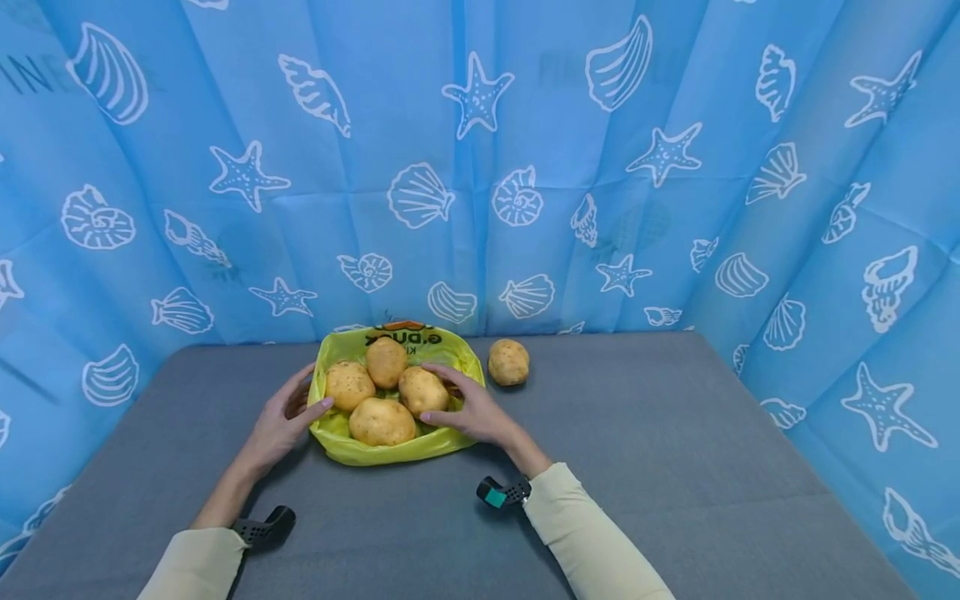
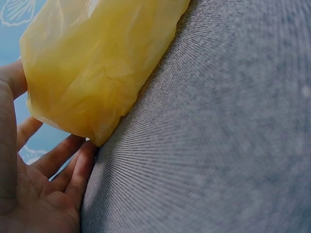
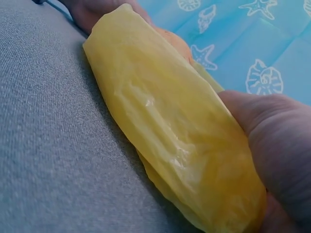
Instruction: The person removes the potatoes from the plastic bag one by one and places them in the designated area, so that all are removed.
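A yellow-green plastic bag (image 1: 420,450) with rolled-down sides sits on the table, holding several potatoes (image 1: 382,422). My left hand (image 1: 281,421) holds the bag's left side, its thumb over the rim and its fingers outside. In the left wrist view, those fingers (image 2: 73,167) touch the bag's lower edge. Over the bag's right rim reaches my right hand (image 1: 476,408), its thumb and fingers around the rightmost potato (image 1: 422,390) inside. The right wrist view shows the right thumb (image 3: 243,107) crossing the bag's rim; its tip is hidden there.
One loose potato (image 1: 508,362) lies on the table just right of the bag. The table (image 1: 637,467) has a grey cloth cover. A blue curtain (image 1: 480,208) with white shells and starfish hangs behind it and along both sides.
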`<action>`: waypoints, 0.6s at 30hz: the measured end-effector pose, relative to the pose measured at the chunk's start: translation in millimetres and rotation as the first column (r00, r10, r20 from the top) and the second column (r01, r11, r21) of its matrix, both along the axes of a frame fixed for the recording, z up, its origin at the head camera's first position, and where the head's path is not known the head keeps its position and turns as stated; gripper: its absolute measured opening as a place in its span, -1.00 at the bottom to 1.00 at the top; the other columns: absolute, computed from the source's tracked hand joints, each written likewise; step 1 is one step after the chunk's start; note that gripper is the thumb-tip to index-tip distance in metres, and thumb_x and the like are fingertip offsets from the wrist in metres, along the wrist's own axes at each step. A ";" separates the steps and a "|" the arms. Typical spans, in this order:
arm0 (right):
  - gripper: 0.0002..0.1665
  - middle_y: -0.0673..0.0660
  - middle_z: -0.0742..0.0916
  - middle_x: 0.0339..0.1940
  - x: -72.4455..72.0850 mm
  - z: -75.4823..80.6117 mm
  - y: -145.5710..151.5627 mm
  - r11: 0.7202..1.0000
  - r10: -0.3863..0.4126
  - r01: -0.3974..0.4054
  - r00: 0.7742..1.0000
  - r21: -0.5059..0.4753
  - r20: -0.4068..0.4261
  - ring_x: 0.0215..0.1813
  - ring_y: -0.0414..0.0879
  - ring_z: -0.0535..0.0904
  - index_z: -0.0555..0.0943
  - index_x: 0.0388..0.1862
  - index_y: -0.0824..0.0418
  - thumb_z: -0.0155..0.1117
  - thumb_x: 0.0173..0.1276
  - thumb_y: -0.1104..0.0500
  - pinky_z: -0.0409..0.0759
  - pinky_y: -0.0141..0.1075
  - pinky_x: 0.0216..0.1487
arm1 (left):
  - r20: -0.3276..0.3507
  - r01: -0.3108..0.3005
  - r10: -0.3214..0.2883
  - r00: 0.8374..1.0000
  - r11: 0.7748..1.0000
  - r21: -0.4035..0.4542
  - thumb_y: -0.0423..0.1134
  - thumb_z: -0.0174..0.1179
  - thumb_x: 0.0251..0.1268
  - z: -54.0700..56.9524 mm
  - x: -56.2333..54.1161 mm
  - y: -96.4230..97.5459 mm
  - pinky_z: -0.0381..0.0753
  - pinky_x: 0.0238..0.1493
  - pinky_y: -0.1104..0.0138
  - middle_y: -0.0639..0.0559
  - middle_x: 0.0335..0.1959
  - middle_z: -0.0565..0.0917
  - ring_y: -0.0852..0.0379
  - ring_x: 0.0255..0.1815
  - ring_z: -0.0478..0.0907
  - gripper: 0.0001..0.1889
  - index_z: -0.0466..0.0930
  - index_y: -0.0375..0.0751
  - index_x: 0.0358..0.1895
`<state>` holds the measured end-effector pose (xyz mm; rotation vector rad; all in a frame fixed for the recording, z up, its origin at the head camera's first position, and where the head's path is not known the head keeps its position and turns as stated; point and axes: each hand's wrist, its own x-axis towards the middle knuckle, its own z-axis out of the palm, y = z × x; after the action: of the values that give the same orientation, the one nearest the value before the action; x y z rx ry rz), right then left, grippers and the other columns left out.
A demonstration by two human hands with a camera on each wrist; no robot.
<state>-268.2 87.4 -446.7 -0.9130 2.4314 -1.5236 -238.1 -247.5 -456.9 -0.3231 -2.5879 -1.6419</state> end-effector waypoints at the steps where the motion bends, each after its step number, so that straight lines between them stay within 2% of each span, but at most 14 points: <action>1: -0.14 0.02 0.38 0.56 0.2 -0.1 -0.5 1.000 -0.009 0.009 1.000 0.001 -0.005 0.46 -0.03 0.37 0.28 0.60 0.08 0.44 0.39 0.11 0.35 -0.05 0.39 | 0.001 0.000 0.000 1.000 1.000 -0.001 -0.07 0.16 0.55 -0.6 -0.4 -0.3 0.35 0.29 0.12 -0.38 0.54 0.21 -0.28 0.45 0.27 -0.23 -0.01 -0.08 0.66; 5: -0.15 0.04 0.45 0.50 0.7 0.6 -0.7 0.999 -0.047 0.047 0.999 -0.022 -0.007 0.39 -0.01 0.43 0.32 0.57 0.05 0.47 0.36 0.12 0.41 -0.07 0.34 | 0.001 0.003 -0.003 1.000 1.000 -0.004 -0.06 0.16 0.54 -2.7 -1.4 -1.0 0.35 0.27 0.19 -0.36 0.54 0.22 -0.28 0.46 0.26 -0.23 0.00 -0.07 0.65; 8: -0.16 0.09 0.48 0.46 0.9 5.4 1.7 0.995 -0.070 0.070 0.998 -0.077 0.002 0.34 0.04 0.47 0.34 0.56 0.04 0.47 0.36 0.14 0.46 -0.04 0.29 | 0.001 0.007 -0.007 1.000 1.000 -0.004 -0.05 0.17 0.54 -3.8 -1.7 -1.4 0.37 0.22 0.33 -0.37 0.53 0.22 -0.28 0.45 0.27 -0.23 0.00 -0.07 0.65; 12: -0.15 0.17 0.50 0.43 0.7 19.6 8.3 0.986 -0.073 0.075 0.997 -0.150 0.016 0.32 0.09 0.48 0.30 0.58 0.08 0.44 0.37 0.19 0.49 0.00 0.26 | 0.000 0.010 -0.010 1.000 1.000 0.000 -0.05 0.16 0.54 -5.4 -2.4 -2.3 0.35 0.12 0.50 -0.38 0.54 0.21 -0.29 0.45 0.27 -0.23 0.00 -0.06 0.65; 18: -0.14 0.24 0.49 0.38 0.8 46.6 26.5 0.966 -0.091 0.097 0.995 -0.240 0.032 0.32 0.11 0.49 0.27 0.58 0.08 0.41 0.38 0.28 0.49 0.01 0.26 | -0.001 0.015 -0.015 1.000 1.000 0.004 -0.07 0.16 0.55 -5.9 -3.3 -3.0 0.35 0.11 0.52 -0.37 0.54 0.20 -0.29 0.45 0.26 -0.24 0.00 -0.06 0.66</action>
<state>-267.4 113.9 -400.2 -0.8240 2.3414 -1.8849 -241.4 -250.4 -462.8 -0.3438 -2.5878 -1.6510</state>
